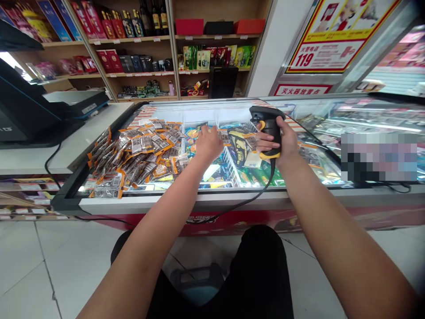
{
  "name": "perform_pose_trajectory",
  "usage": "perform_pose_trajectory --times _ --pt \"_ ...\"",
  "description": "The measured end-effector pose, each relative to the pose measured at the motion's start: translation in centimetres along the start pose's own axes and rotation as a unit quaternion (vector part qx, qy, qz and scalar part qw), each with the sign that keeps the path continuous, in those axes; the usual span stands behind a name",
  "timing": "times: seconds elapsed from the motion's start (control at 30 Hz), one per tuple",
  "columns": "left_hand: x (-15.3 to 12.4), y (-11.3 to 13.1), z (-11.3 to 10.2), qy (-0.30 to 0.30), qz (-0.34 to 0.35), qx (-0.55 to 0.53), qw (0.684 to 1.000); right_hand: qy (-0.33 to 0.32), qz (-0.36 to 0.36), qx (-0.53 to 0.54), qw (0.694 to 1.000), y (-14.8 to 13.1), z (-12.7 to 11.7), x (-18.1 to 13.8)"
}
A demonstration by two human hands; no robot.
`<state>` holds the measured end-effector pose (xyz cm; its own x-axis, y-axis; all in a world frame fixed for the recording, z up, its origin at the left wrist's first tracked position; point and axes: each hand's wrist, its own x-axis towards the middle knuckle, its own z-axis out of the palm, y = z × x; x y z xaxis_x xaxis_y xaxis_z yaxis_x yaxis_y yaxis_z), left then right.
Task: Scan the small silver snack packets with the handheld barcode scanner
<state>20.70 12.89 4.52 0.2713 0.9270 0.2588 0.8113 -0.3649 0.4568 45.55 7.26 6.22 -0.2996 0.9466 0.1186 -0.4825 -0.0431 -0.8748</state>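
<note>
My right hand point(286, 138) is wrapped around the grip of a black and yellow handheld barcode scanner point(266, 116), held above the freezer's glass top. The scanner's cable point(265, 185) hangs down in front of the freezer. Above the middle of the glass, my left hand point(210, 144) has bent fingers, closed together; their tips are mostly hidden behind the hand. A small packet with a barcode label point(225, 137) shows right beside the left thumb; I cannot tell whether the fingers grip it. Left of this hand lies a large heap of orange-edged small packets point(142, 145).
The chest freezer point(139, 204) holds bagged goods in white wire baskets point(231, 166). More orange-edged packets point(307, 153) lie right of my right hand. A checkout machine point(29, 102) stands on the left counter point(36, 157). Shelves point(133, 39) with boxes and bottles rise behind.
</note>
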Motion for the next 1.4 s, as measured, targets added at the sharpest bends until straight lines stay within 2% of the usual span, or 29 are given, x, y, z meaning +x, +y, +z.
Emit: perform_pose_trajectory --times 0.1,0.2,0.27,0.33,0.4,0.43,0.53,0.6,0.67,0.73,0.83,0.97,1.07,1.17,1.27,1.33,1.4 --pt "-1.6 1.4 0.1 -0.08 0.067 0.08 0.991 -0.005 -0.012 0.037 0.999 -0.2 -0.4 -0.1" --pt "-1.8 2.9 1.6 -0.168 0.176 0.096 0.965 -0.03 -0.017 0.041 0.999 -0.3 -0.4 0.0" --pt "-1.6 3.9 2.5 -0.187 0.237 0.084 0.95 -0.047 -0.022 0.022 0.998 -0.3 -0.4 0.1" --pt "-1.7 4.6 2.5 -0.159 0.268 0.071 0.948 -0.053 -0.025 -0.005 0.998 -0.3 -0.3 0.0" --pt "-2.4 4.7 1.2 -0.103 0.242 0.083 0.961 -0.052 -0.023 -0.028 0.998 -0.3 -0.2 -0.1" --pt "-3.0 4.4 0.0 -0.076 0.205 0.103 0.97 -0.052 -0.02 -0.034 0.998 -0.3 -0.2 -0.2" --pt "-5.7 2.5 -4.5 -0.05 0.016 0.177 0.983 -0.046 -0.014 -0.027 0.998 -0.3 -0.3 -0.3" --pt "-7.5 0.7 -7.3 -0.046 -0.065 0.209 0.975 -0.028 -0.012 -0.021 0.999 -0.3 -0.2 -0.2" --pt "-8.8 -1.0 -9.2 -0.058 -0.101 0.234 0.965 -0.008 -0.009 -0.03 0.999 -0.2 -0.1 -0.1" --pt "-9.5 -2.1 -9.9 -0.103 -0.097 0.254 0.957 0.009 -0.003 -0.043 0.999 -0.2 0.0 0.0" --pt "-9.7 -2.6 -9.0 -0.134 -0.014 0.273 0.953 0.03 0.002 -0.053 0.998 -0.1 0.2 0.1" --pt "-8.8 -2.1 -6.3 -0.143 0.084 0.235 0.958 0.061 0.001 -0.07 0.996 -0.1 0.5 -0.1" --pt "-6.9 -1.6 -4.6 -0.176 0.083 0.159 0.968 0.056 -0.001 -0.07 0.996 -0.2 0.7 0.0" --pt "-3.7 -1.2 -3.3 -0.199 0.058 0.108 0.972 0.041 0.006 -0.06 0.997 -0.1 0.9 0.3" --pt "0.2 -1.1 -2.1 -0.151 0.01 0.04 0.988 0.037 0.032 -0.064 0.997 0.3 1.0 0.6" --pt "2.4 -1.5 -1.3 -0.06 -0.014 -0.041 0.997 0.037 0.051 -0.07 0.996 0.5 1.2 0.7" --pt "4.1 -2.2 -0.3 0.031 -0.031 -0.122 0.992 0.044 0.068 -0.079 0.994 0.8 1.5 0.8"
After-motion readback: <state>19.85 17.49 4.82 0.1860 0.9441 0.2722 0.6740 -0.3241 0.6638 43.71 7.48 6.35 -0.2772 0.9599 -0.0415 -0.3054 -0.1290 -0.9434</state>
